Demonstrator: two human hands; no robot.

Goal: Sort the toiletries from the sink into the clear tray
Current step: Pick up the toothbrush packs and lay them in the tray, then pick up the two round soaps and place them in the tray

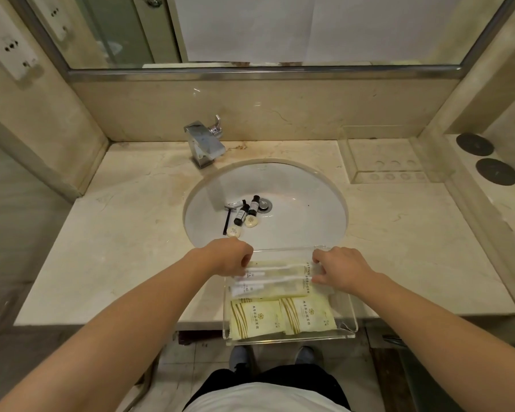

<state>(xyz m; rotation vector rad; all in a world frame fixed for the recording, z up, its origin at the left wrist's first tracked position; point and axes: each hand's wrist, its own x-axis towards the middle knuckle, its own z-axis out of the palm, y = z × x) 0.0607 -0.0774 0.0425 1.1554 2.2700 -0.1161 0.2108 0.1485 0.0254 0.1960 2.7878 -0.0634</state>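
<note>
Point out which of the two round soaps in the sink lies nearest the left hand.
The lower-left round soap, just beyond the left hand; the other soap lies farther, by the bottles.

Clear tray (350, 316) on tabletop edge w/ yellow sachets (283, 318) inside; 2 black-capped bottles (247, 211), soaps (252, 220), razor (227, 223) in sink (309, 203).

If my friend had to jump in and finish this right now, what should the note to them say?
Left hand: fingers curled on the left ends of the long toothbrush packets in the clear tray.
Right hand: pinching the right ends of those packets.
Done: the toothbrush packets and two yellow sachets lie in the tray at the counter's front edge.
Left: in the sink near the drain remain two small dark bottles, two round soaps, a black comb and a white tube.
</note>
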